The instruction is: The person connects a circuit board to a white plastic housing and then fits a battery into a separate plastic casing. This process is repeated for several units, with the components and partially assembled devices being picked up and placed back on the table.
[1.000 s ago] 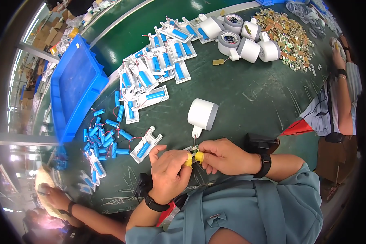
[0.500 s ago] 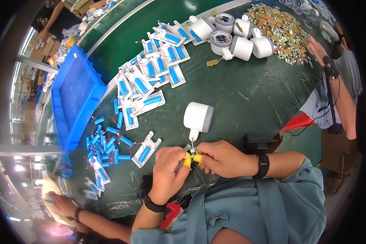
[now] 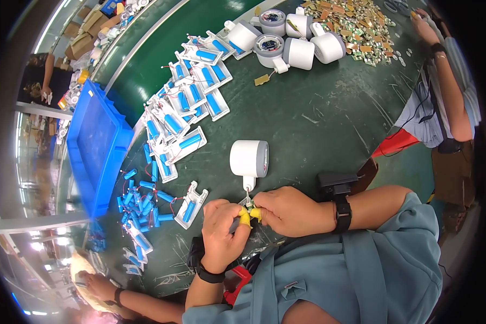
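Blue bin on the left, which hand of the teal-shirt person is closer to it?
Left. The left hand is to the right of the blue bin; the right hand is even farther right.

Work surface (image 3: pixel 329 146) was dark green, scratched in places. Beyond it ran a brighter green strip (image 3: pixel 167 48), edged by a pale rail (image 3: pixel 148 42). A pale beam (image 3: pixel 38 224) crossed the left side. Cardboard boxes (image 3: pixel 83 46) sat at upper left; light green floor (image 3: pixel 405 167) showed at right. Light strips (image 3: pixel 38 313) glowed lower left.
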A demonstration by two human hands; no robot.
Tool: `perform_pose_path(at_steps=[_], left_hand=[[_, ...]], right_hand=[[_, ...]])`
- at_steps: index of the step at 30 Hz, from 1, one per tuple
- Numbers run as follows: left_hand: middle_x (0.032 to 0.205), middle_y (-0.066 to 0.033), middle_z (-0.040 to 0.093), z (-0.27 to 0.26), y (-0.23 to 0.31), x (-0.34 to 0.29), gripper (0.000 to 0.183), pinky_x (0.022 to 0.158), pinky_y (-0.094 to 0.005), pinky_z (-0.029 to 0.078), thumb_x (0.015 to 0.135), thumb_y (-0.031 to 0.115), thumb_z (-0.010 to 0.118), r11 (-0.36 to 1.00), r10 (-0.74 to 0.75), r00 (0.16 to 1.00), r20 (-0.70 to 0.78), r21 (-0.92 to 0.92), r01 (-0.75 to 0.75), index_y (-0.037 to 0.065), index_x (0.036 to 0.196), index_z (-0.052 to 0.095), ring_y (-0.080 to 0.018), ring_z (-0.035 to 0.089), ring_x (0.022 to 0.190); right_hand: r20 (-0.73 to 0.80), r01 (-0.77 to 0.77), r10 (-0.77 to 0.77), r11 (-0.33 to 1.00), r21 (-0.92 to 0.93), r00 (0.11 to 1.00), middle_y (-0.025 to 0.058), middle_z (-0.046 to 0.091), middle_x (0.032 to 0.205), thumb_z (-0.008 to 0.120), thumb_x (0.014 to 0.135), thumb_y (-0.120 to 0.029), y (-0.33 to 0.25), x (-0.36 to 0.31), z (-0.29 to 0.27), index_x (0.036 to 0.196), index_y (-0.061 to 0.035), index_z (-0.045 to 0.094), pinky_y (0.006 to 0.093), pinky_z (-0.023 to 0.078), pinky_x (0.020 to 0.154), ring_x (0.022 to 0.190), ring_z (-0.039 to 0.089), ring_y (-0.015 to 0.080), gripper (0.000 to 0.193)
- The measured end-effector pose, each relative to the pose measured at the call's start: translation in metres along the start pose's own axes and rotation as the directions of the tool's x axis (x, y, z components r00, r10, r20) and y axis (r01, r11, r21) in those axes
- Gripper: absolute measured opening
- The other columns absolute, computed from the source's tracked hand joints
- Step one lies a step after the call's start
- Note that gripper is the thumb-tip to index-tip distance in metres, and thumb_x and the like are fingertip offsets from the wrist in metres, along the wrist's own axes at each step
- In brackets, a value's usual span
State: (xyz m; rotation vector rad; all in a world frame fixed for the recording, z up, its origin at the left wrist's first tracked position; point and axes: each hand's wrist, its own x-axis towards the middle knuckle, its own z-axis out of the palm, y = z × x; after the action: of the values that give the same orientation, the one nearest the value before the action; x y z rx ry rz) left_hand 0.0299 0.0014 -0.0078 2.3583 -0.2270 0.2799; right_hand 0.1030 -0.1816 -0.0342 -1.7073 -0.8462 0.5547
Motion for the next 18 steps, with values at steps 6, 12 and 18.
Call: perform_pose_path(at_steps=[6,12,18], left_hand=[[0.086,-0.0123,0.065,0.000,0.001,0.002,0.027,0.076,-0.0372,0.049,0.065,-0.006,0.062,1.000,0.024,1.000,0.015,0.011,-0.024,-0.001,0.091,0.062,-0.0310,0.059,0.084],[0.089,-0.0112,0.063,-0.011,-0.013,0.001,0.032,0.080,-0.0406,0.044,0.066,-0.003,0.065,0.999,0.011,0.990,0.141,-0.041,-0.005,0.003,0.096,0.060,-0.0328,0.057,0.087],[0.088,-0.0108,0.062,-0.014,-0.011,0.005,0.030,0.081,-0.0403,0.043,0.065,-0.002,0.063,0.995,-0.015,0.979,0.204,-0.095,0.035,0.003,0.095,0.059,-0.0324,0.055,0.087]], right_hand=[[0.028,0.010,-0.007,0.995,-0.096,1.000,0.0115,0.062,0.070,0.054,0.089,-0.004,0.003,-0.001,0.001,0.088,-0.0011,0.050,0.0434,0.049,0.059,0.068,0.066,0.0326,0.005],[0.199,-0.030,0.010,0.995,0.095,0.980,0.0122,0.069,0.085,0.048,0.094,-0.007,-0.002,0.002,-0.013,0.095,-0.0012,0.054,0.0394,0.053,0.061,0.073,0.069,0.0268,0.008],[0.354,-0.284,0.163,0.903,0.323,0.921,0.0106,0.070,0.091,0.040,0.099,-0.009,-0.001,0.007,-0.016,0.104,0.0016,0.058,0.0299,0.058,0.069,0.079,0.070,0.0174,0.021]])
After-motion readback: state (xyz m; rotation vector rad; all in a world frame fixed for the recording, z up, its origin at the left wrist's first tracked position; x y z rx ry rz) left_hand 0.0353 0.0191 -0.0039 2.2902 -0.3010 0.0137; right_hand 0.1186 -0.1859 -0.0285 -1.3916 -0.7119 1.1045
